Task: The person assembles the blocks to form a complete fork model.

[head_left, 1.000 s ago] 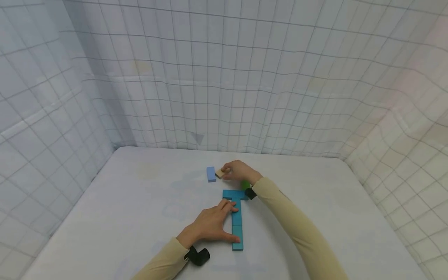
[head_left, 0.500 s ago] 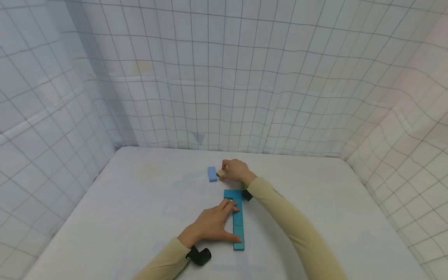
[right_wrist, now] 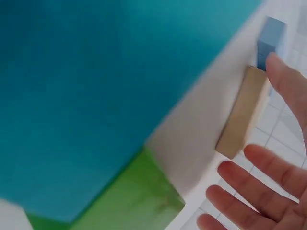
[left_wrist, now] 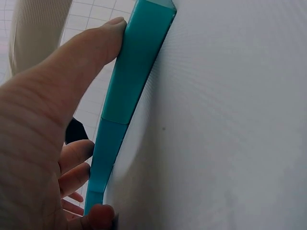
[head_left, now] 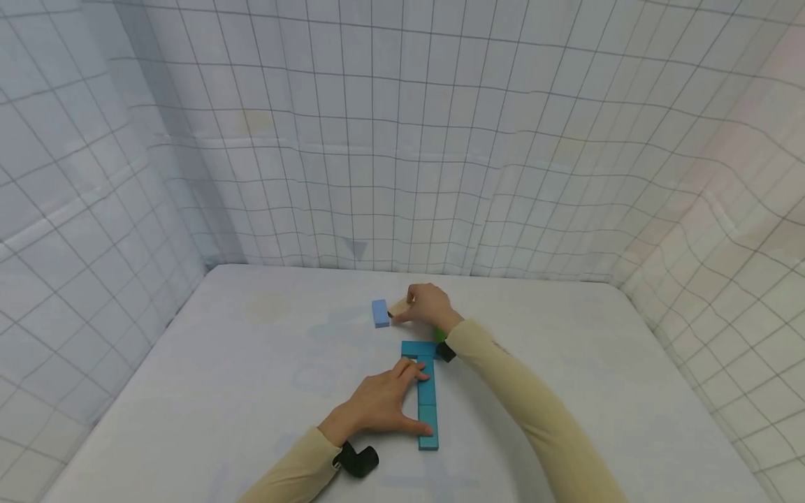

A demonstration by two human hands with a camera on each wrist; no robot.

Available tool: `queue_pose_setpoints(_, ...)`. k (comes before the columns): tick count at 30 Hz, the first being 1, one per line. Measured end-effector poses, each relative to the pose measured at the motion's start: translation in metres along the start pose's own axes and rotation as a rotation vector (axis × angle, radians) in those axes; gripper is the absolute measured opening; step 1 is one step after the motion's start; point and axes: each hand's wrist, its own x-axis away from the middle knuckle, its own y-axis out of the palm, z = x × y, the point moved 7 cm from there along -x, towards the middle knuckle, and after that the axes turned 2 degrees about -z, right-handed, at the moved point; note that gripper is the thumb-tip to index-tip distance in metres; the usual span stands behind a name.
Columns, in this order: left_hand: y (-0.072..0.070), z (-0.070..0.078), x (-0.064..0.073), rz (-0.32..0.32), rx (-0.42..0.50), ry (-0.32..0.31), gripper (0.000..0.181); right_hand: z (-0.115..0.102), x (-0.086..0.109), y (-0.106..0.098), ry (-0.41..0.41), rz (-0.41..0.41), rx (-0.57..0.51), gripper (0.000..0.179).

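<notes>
Several teal blocks lie in a T on the white table: a stem (head_left: 427,392) of blocks end to end, and a crossbar (head_left: 416,348) at its far end. My left hand (head_left: 379,402) rests along the stem, thumb on the near block and fingertips by the farther one. Beyond the crossbar, my right hand (head_left: 430,305) pinches a tan wooden block (right_wrist: 242,112) by its ends, thumb at one and index finger at the other. A light blue block (head_left: 380,313) lies just left of it. A green block (right_wrist: 132,196) sits by the crossbar, mostly hidden by my right wrist in the head view.
The white table (head_left: 251,391) ends at a grid-patterned cloth (head_left: 402,175) behind, which also hangs at both sides. A black wrist camera (head_left: 356,461) sits on the left wrist. My right sleeve (head_left: 522,391) reaches across the table right of the stem.
My right fingers have shifted slightly around the tan block, which has turned a little beside the light blue one. My left hand and the teal blocks have stayed put.
</notes>
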Motion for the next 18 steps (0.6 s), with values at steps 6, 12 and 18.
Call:
queue_pose_setpoints(6,-0.001,0.0,0.0,0.004,-0.003,-0.002,0.087,-0.002,-0.005,0.003,0.025,0.042,0.082,0.049)
queue_pose_setpoints(12,-0.001,-0.001,0.0,0.005,-0.002,-0.005,0.086,0.003,-0.008,0.003,0.046,0.0,0.061,0.051)
queue_pose_setpoints(18,0.002,-0.001,0.0,-0.01,-0.008,-0.005,0.086,0.008,-0.003,0.002,0.013,-0.076,0.035,0.055)
